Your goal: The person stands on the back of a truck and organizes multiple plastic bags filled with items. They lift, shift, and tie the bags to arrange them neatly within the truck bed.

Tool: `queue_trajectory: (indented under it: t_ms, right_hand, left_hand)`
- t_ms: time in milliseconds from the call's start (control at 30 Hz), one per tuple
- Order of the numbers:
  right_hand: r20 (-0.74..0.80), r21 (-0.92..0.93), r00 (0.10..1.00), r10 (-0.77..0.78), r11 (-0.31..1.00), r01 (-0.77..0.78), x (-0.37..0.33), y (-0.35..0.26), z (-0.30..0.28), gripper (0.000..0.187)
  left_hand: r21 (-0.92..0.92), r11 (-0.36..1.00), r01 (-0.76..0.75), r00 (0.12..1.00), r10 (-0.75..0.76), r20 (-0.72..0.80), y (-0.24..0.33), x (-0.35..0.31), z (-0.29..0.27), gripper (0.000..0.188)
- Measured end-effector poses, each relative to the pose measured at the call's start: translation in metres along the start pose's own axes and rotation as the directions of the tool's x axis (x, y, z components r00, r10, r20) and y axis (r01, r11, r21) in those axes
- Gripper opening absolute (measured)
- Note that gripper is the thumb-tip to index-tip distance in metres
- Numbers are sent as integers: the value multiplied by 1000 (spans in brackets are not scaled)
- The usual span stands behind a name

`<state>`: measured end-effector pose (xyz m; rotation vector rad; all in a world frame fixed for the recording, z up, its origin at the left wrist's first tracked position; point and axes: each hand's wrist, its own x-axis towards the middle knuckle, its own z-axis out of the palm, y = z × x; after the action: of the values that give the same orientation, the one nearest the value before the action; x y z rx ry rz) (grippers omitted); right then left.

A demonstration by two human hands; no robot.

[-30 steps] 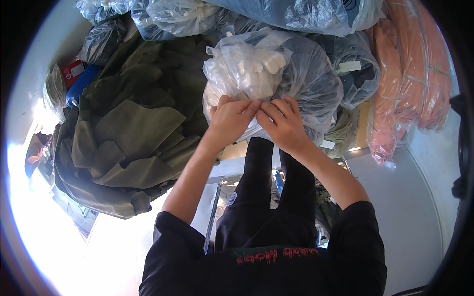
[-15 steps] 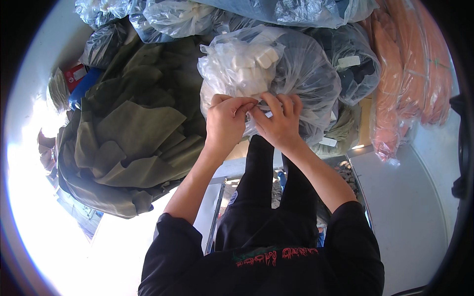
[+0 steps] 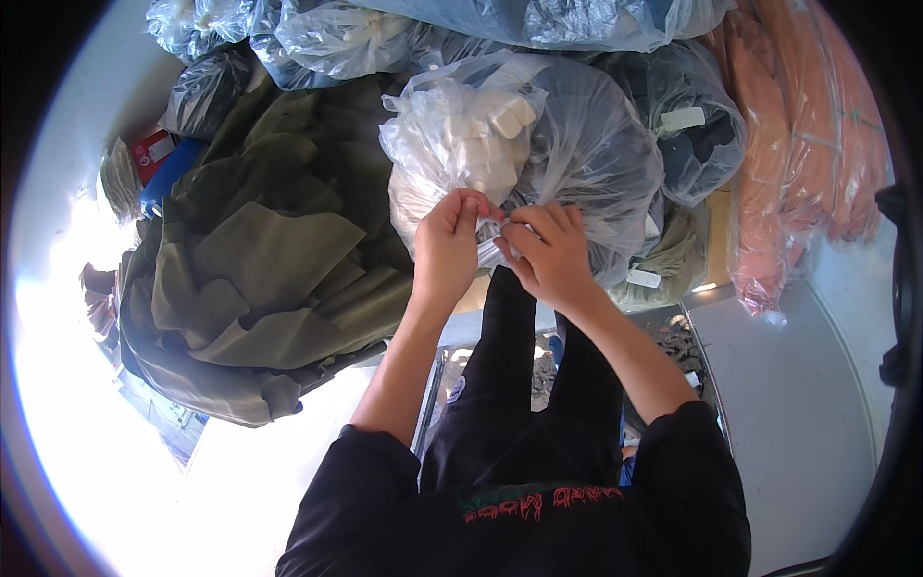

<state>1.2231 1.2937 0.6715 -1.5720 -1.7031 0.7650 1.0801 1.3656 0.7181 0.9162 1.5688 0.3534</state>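
In front of me sits a clear plastic bag (image 3: 461, 135) with cream, block-like pieces showing through. A second clear bag (image 3: 596, 154) bulges right beside it, its film gathered in creases toward my hands. My left hand (image 3: 450, 240) is closed, thumb and fingertips pinching a bit of the plastic at the near edge of the bags. Close against it, my right hand (image 3: 548, 248) has its fingers curled and pinches the same gathered plastic. Whether the film there is knotted cannot be made out, as the fingertips cover it.
A big heap of olive-green fabric pieces (image 3: 279, 260) lies on the left. Bundles of salmon-coloured material in plastic (image 3: 808, 144) stand at the right. More filled bags (image 3: 625, 24) line the back. Beside the right-hand bag is one with dark contents (image 3: 707, 159).
Both hands have shifted slightly right and down, with the left thumb now more upright. My right fingers have curled in more. The bag of cream pieces has tilted a little.
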Motion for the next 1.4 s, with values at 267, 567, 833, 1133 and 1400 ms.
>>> queue_trajectory:
  t_ms: [267,567,833,1133,1400]
  right_hand:
    - [130,472,937,325,810,-347,11,-22,-19,18]
    - [229,14,964,-133,991,133,10,8,-47,23]
    - [127,62,983,135,988,-144,15,18,-30,24]
    - [79,151,979,187,969,-198,22,6,-24,10]
    - [60,89,977,204,974,-208,13,6,-19,21]
  left_hand:
    - [-234,915,329,936,-283,211,31,-29,-13,25]
    - [501,646,-576,774,236,587,36,8,-31,19]
    - [404,854,-327,924,200,325,2,11,-32,23]
    - [69,986,-150,986,144,81,-19,-28,7,16]
    - [228,938,-261,961,275,-33,-4,-31,32,13]
